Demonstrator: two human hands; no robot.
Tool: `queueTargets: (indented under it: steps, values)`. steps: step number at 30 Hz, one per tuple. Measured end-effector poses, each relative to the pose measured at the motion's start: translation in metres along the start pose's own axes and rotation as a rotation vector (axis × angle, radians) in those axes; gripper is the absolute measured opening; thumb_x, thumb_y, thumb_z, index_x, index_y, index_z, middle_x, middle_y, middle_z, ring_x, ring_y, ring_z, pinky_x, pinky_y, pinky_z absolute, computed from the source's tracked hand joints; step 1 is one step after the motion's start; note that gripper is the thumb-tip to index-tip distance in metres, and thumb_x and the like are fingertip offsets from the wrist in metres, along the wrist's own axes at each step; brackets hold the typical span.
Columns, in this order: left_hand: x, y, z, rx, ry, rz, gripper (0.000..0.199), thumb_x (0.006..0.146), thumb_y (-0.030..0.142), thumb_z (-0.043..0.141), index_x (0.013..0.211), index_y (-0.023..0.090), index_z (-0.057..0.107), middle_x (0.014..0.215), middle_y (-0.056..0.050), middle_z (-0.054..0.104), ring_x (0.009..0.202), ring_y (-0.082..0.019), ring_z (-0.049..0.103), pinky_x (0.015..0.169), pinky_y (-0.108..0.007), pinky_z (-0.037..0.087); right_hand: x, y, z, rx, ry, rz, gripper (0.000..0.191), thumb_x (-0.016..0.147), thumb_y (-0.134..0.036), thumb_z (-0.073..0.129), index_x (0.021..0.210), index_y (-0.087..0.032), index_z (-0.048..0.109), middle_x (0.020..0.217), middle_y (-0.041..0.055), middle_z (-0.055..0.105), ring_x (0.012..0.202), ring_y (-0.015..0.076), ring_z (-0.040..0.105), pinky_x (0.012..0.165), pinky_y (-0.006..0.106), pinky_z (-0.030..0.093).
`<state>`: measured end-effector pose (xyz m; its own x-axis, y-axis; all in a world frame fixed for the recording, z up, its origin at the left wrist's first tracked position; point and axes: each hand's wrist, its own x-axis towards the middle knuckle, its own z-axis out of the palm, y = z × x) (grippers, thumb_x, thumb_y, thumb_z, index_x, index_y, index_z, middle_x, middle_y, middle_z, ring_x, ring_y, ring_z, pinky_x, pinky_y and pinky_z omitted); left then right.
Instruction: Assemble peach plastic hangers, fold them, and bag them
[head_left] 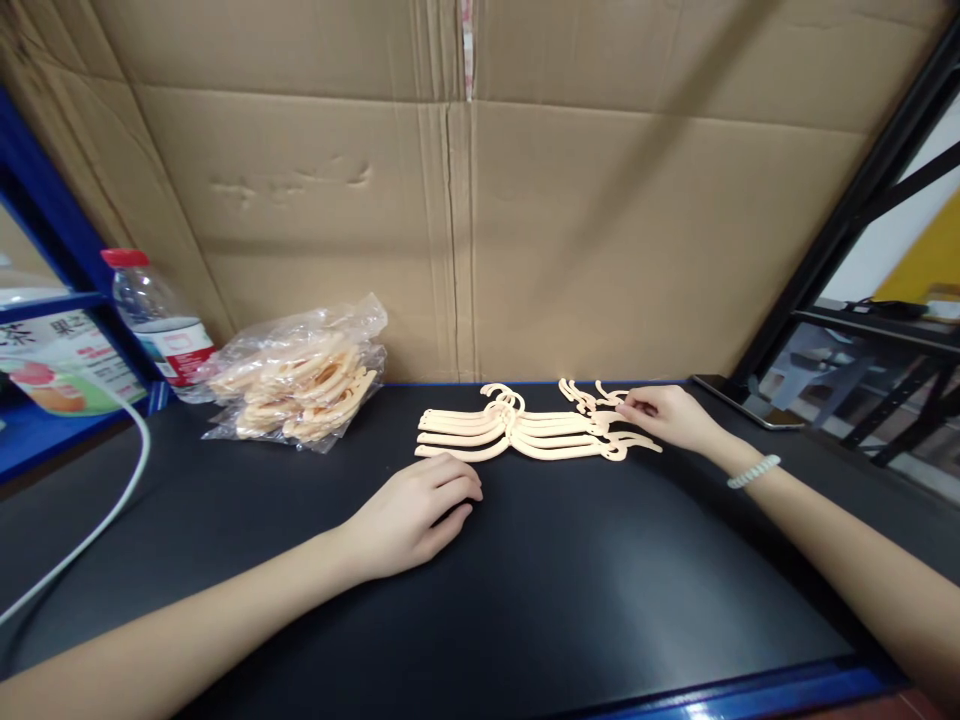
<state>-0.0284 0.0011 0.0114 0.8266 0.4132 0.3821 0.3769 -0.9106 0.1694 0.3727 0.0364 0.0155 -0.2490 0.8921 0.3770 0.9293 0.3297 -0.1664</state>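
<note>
Several peach-coloured plastic hangers (555,439) lie overlapped in a row on the black table, their hooks bunched near the middle. Smaller loose peach pieces (576,396) lie at the right end of the row. My right hand (664,415) is over these pieces, thumb and fingertips pinched on one of them. A pale beaded bracelet circles the right wrist. My left hand (420,512) rests on the table just in front of the row's left part, palm down, fingers loosely curved and thumb apart, holding nothing.
A clear plastic bag (304,385) full of peach pieces lies at the left, beside a red-capped bottle (169,340). A white cable (124,490) crosses the left side. A phone-like flat object (742,402) lies at the back right. Cardboard (600,230) stands behind the table.
</note>
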Motion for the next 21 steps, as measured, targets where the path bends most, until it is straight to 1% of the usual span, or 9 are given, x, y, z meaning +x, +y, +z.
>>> queueTargets:
  steps: [2, 5, 7, 9, 11, 13, 15, 17, 21]
  values:
    - [0.0, 0.0, 0.0, 0.0, -0.007, -0.006, 0.022, 0.092, 0.015, 0.043, 0.101, 0.02, 0.062, 0.102, -0.008, 0.066, 0.097, -0.02, 0.06, 0.087, -0.033, 0.05, 0.0, 0.003, 0.002, -0.018, -0.001, 0.021, 0.042, 0.091, -0.051, 0.043, 0.068, -0.021, 0.061, 0.056, 0.0019, 0.055, 0.052, 0.0159, 0.045, 0.053, 0.029, 0.029]
    - [0.0, 0.0, -0.001, 0.003, -0.009, -0.008, 0.022, 0.092, 0.014, 0.043, 0.102, 0.02, 0.062, 0.102, -0.007, 0.065, 0.096, -0.02, 0.06, 0.086, -0.033, 0.051, 0.001, 0.009, 0.003, -0.035, 0.038, 0.077, 0.037, 0.089, -0.047, 0.046, 0.067, -0.021, 0.06, 0.057, 0.0028, 0.057, 0.052, 0.0165, 0.048, 0.053, 0.029, 0.03]
    - [0.0, 0.0, -0.001, 0.003, -0.006, -0.005, 0.023, 0.092, 0.014, 0.042, 0.101, 0.02, 0.062, 0.102, -0.007, 0.066, 0.096, -0.02, 0.06, 0.086, -0.033, 0.051, 0.0, 0.017, 0.004, -0.032, 0.078, 0.116, 0.031, 0.088, -0.043, 0.048, 0.07, -0.021, 0.061, 0.059, 0.0035, 0.06, 0.054, 0.0173, 0.051, 0.053, 0.029, 0.032]
    - [0.0, 0.001, -0.001, 0.003, -0.004, -0.005, 0.023, 0.092, 0.015, 0.042, 0.101, 0.02, 0.062, 0.102, -0.007, 0.066, 0.095, -0.02, 0.06, 0.085, -0.033, 0.051, 0.0, 0.026, 0.005, -0.025, 0.105, 0.122, 0.024, 0.086, -0.037, 0.048, 0.078, -0.02, 0.063, 0.067, 0.0051, 0.064, 0.058, 0.0189, 0.055, 0.055, 0.03, 0.038]
    - [0.0, 0.001, -0.001, 0.0, -0.002, -0.007, 0.022, 0.092, 0.015, 0.043, 0.101, 0.02, 0.062, 0.102, -0.007, 0.066, 0.095, -0.02, 0.061, 0.085, -0.033, 0.051, 0.0, 0.035, 0.006, -0.011, 0.11, 0.088, 0.02, 0.084, -0.029, 0.047, 0.086, -0.02, 0.065, 0.079, 0.0079, 0.067, 0.066, 0.0207, 0.059, 0.061, 0.033, 0.044]
    - [0.001, 0.001, -0.001, -0.002, -0.004, -0.009, 0.022, 0.092, 0.014, 0.043, 0.101, 0.02, 0.062, 0.102, -0.007, 0.066, 0.095, -0.02, 0.061, 0.085, -0.032, 0.051, 0.0, 0.043, 0.009, 0.003, 0.103, 0.038, 0.022, 0.083, -0.024, 0.045, 0.092, -0.019, 0.065, 0.091, 0.0105, 0.067, 0.077, 0.0235, 0.062, 0.071, 0.037, 0.049]
    - [0.001, 0.001, -0.001, -0.001, -0.007, -0.01, 0.022, 0.092, 0.014, 0.043, 0.101, 0.021, 0.062, 0.102, -0.007, 0.066, 0.096, -0.02, 0.061, 0.086, -0.032, 0.051, 0.001, 0.049, 0.012, 0.015, 0.095, -0.011, 0.025, 0.084, -0.022, 0.043, 0.097, -0.02, 0.065, 0.1, 0.0122, 0.067, 0.092, 0.0269, 0.062, 0.083, 0.042, 0.05]
    - [0.001, 0.001, -0.001, 0.004, -0.013, -0.013, 0.022, 0.092, 0.014, 0.042, 0.101, 0.021, 0.061, 0.103, -0.007, 0.065, 0.096, -0.02, 0.06, 0.086, -0.032, 0.051, 0.001, 0.051, 0.015, 0.024, 0.089, -0.046, 0.028, 0.086, -0.022, 0.042, 0.102, -0.02, 0.064, 0.107, 0.0128, 0.066, 0.104, 0.0293, 0.059, 0.094, 0.046, 0.046]
    - [0.0, 0.0, 0.0, 0.008, -0.027, -0.017, 0.023, 0.093, 0.014, 0.041, 0.102, 0.02, 0.061, 0.104, -0.008, 0.065, 0.097, -0.02, 0.06, 0.087, -0.034, 0.05, 0.002, 0.053, 0.021, 0.045, 0.057, -0.089, 0.03, 0.089, -0.025, 0.04, 0.108, -0.02, 0.064, 0.11, 0.0129, 0.066, 0.105, 0.0298, 0.059, 0.097, 0.048, 0.045]
